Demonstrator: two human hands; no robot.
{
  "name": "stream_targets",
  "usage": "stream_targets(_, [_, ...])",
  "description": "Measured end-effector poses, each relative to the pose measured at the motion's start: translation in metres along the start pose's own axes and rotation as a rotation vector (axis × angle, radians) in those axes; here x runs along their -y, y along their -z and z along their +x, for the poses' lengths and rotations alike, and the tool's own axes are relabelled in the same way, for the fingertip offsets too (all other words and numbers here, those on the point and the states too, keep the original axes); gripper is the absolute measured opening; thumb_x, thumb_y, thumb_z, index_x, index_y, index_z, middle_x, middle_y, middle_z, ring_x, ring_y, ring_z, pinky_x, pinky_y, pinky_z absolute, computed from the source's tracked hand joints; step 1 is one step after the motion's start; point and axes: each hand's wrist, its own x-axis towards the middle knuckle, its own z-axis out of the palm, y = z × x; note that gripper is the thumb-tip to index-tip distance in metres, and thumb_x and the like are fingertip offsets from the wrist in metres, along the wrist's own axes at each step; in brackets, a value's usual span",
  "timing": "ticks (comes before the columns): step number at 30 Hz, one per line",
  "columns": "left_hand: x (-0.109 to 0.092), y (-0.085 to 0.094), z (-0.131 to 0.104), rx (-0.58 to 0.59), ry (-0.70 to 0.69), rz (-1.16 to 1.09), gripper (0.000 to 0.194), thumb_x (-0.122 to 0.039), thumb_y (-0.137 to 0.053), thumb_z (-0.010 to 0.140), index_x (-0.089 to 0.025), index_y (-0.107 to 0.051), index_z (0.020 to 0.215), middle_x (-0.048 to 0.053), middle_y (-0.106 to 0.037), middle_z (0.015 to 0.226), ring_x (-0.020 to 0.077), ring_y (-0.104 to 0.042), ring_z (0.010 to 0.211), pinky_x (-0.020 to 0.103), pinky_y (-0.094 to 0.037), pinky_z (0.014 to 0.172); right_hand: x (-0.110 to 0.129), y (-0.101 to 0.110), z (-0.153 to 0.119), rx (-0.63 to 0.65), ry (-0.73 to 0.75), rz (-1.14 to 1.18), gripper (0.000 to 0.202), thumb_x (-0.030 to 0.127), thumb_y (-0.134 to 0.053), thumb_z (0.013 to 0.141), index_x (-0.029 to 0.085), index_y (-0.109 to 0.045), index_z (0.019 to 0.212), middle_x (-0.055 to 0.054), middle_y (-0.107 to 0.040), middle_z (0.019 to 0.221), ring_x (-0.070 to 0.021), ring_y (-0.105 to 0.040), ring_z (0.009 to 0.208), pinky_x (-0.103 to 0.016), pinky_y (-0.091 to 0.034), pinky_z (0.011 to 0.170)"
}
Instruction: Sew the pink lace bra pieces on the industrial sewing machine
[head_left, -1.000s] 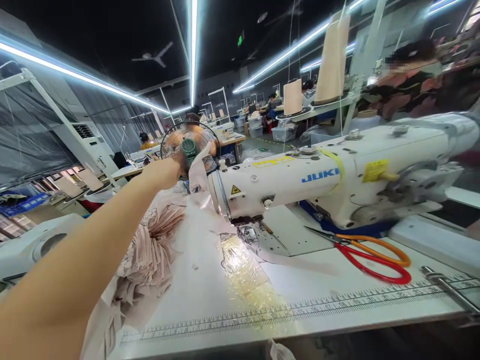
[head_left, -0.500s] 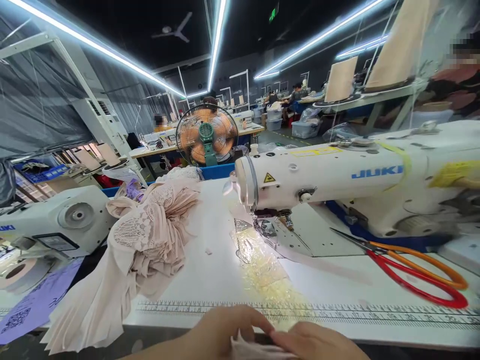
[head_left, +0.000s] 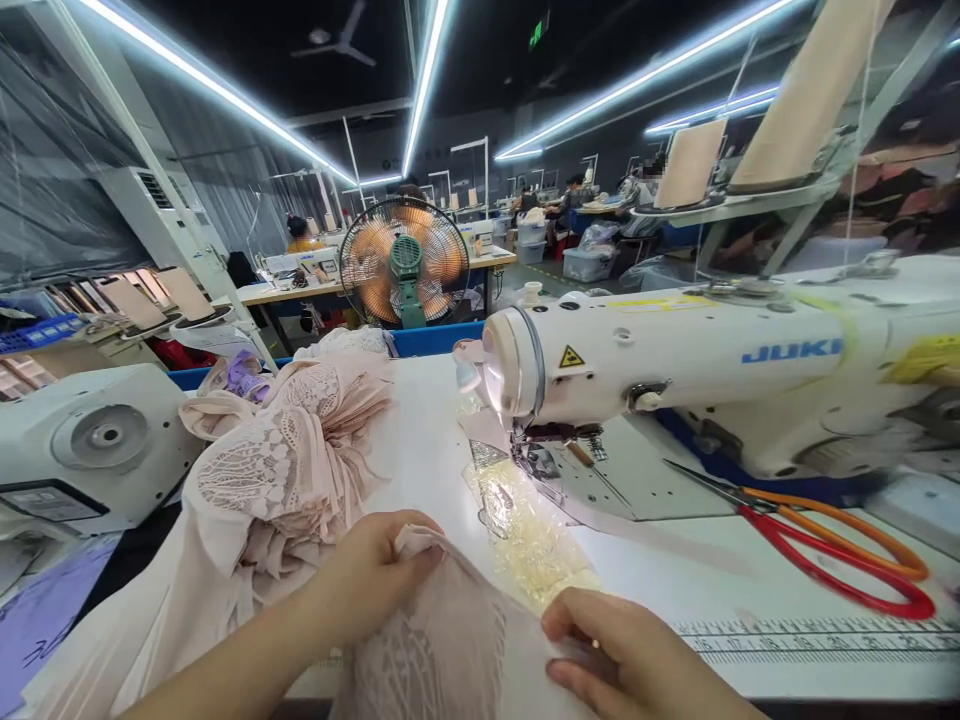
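Observation:
A pale pink lace fabric piece (head_left: 442, 640) is stretched between my hands at the table's front edge. My left hand (head_left: 375, 565) pinches its upper left corner, thumb on top. On the right, my right hand (head_left: 611, 645) grips the fabric's other edge between thumb and curled fingers. Just ahead stands a white sewing machine (head_left: 675, 345), its needle area lit and a pink strip lying by the presser foot. Left of my left hand lies a heap of pink lace pieces (head_left: 277, 450). Clear yellowish tape (head_left: 525, 530) covers the tabletop between my hands and the needle.
Scissors with red and orange handles (head_left: 840, 550) lie at the right. A printed ruler (head_left: 810, 645) runs along the front edge. At the left are a second machine (head_left: 105, 440) and a purple paper (head_left: 52, 620). A fan (head_left: 405, 260) stands behind the table.
My hands have risen from the table's front edge and moved apart, spreading the lace fabric between them. The view has shifted slightly.

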Motion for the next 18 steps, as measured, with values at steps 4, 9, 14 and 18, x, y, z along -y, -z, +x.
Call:
stream_targets(4, [0.003, 0.010, 0.017, 0.075, -0.032, 0.126, 0.034, -0.047, -0.045, 0.083, -0.016, -0.060, 0.087, 0.003, -0.064, 0.080, 0.0179, -0.057, 0.073, 0.025, -0.044, 0.066, -0.001, 0.003, 0.011, -0.026, 0.092, 0.041, 0.017, 0.009, -0.047, 0.070, 0.022, -0.037, 0.067, -0.002, -0.059, 0.091, -0.0152, -0.055, 0.081, -0.025, -0.043, 0.067])
stream_targets(9, [-0.004, 0.028, 0.024, 0.115, -0.060, 0.431, 0.037, -0.047, -0.037, 0.089, -0.019, -0.061, 0.087, 0.002, -0.064, 0.080, 0.0181, -0.057, 0.073, 0.026, -0.042, 0.067, 0.002, 0.015, 0.013, 0.018, 0.015, 0.055, 0.017, 0.009, -0.045, 0.072, 0.023, -0.036, 0.069, 0.002, -0.053, 0.072, -0.0135, -0.047, 0.064, -0.025, -0.037, 0.057])
stream_targets(14, [-0.016, 0.037, 0.026, 0.153, -0.114, 0.433, 0.041, -0.048, -0.032, 0.092, -0.019, -0.061, 0.090, 0.001, -0.064, 0.085, 0.0166, -0.056, 0.074, 0.024, -0.042, 0.068, 0.006, 0.009, 0.019, 0.061, -0.027, 0.089, 0.024, 0.021, -0.063, 0.071, 0.022, -0.053, 0.093, -0.001, -0.061, 0.092, -0.0163, -0.054, 0.080, -0.027, -0.040, 0.069])
stream_targets(18, [-0.022, 0.035, 0.036, 0.172, -0.128, 0.397, 0.039, -0.046, -0.034, 0.091, -0.018, -0.060, 0.084, 0.000, -0.064, 0.081, 0.0170, -0.056, 0.075, 0.023, -0.042, 0.070, 0.006, -0.010, 0.030, 0.097, 0.041, 0.027, 0.012, 0.016, -0.057, 0.072, 0.021, -0.057, 0.083, 0.001, -0.063, 0.077, -0.0150, -0.056, 0.069, -0.025, -0.038, 0.059])
